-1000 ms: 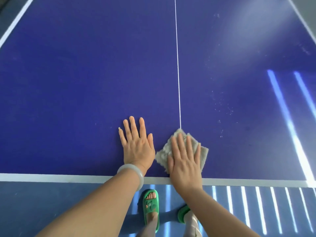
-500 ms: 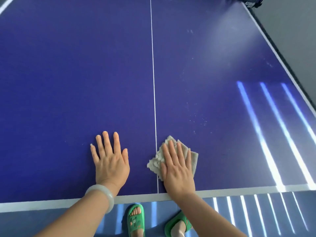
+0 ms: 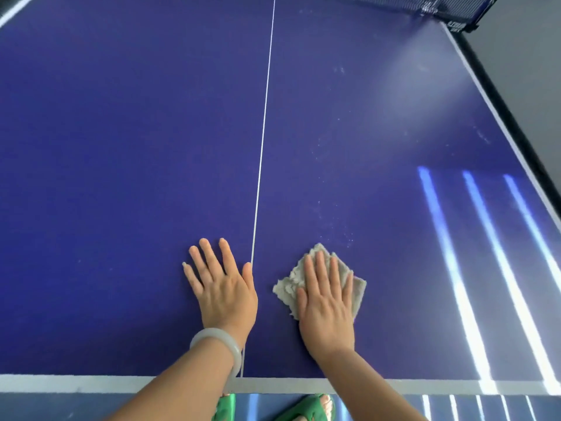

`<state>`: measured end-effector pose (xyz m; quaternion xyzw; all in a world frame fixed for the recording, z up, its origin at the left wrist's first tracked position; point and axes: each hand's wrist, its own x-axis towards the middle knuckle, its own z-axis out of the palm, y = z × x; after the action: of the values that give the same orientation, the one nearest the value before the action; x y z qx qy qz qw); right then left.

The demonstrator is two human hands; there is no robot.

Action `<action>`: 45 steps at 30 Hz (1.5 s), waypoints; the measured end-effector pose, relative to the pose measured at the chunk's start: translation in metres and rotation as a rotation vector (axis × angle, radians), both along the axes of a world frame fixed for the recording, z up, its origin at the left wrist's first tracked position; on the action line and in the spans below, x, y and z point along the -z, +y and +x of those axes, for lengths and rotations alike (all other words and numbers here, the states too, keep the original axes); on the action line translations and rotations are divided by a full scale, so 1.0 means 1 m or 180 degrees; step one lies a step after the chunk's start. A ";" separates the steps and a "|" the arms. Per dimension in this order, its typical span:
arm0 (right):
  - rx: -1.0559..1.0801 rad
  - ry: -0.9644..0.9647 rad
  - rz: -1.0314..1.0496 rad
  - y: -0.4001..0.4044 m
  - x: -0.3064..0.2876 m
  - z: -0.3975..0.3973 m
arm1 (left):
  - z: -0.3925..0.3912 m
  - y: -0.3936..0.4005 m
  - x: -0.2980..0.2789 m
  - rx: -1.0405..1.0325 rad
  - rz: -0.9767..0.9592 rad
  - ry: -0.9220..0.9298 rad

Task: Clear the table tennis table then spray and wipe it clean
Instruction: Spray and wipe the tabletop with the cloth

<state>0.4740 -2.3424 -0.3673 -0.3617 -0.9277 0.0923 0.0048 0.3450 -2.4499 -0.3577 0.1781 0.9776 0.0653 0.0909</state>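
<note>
I have the right hand (image 3: 326, 302) flat, fingers straight, pressing the cloth (image 3: 321, 278) onto the counter (image 3: 121, 147) just right of the centre line (image 3: 261, 147). The left hand (image 3: 223, 287) lies spread, just left of that line. Beyond the cloth, specks (image 3: 346, 235) remain; I reckon a short stroke would miss them, or the loose cloth could bunch.

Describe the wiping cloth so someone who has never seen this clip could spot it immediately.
Start at the blue table tennis table and follow its white centre line toward the near edge. Just right of it, the cloth lies flat under the right hand. It is the only pale, fuzzy grey-beige thing there; the left hand rests on bare table.
</note>
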 end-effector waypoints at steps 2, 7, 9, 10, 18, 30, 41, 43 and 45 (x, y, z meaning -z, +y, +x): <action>-0.0842 0.0060 0.0015 0.014 0.001 -0.014 | 0.001 0.001 0.004 -0.0007 -0.0070 0.0134; -0.0193 -0.0040 -0.0135 0.121 -0.001 -0.010 | 0.002 0.003 0.005 -0.0073 -0.0201 0.0166; 0.1007 -0.0023 -0.0320 0.145 -0.001 0.003 | 0.001 0.003 0.004 -0.0080 -0.0234 0.0162; 0.1290 -0.0038 -0.0313 0.142 -0.002 0.006 | 0.001 0.003 0.003 -0.0088 -0.0233 0.0185; -0.1058 0.0081 -0.0082 0.046 0.003 -0.102 | 0.003 0.005 0.006 -0.0149 -0.0278 0.0319; 0.1105 -0.0104 -0.0210 0.198 -0.003 -0.104 | 0.003 0.004 0.009 -0.0186 -0.0404 0.0411; -0.1019 -0.0085 0.0055 0.139 0.001 -0.051 | 0.004 0.004 0.009 -0.0203 -0.0151 0.0393; 0.0462 -0.0079 -0.0038 0.167 -0.001 -0.033 | 0.004 0.006 0.008 -0.0181 -0.0117 0.0386; 0.1314 -0.0033 -0.0106 0.157 -0.001 -0.031 | 0.004 0.005 0.009 -0.0184 -0.0156 0.0363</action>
<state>0.4427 -2.1858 -0.3659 -0.5446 -0.8323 0.1028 0.0129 0.3486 -2.4444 -0.3670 0.1509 0.9873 0.0336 0.0374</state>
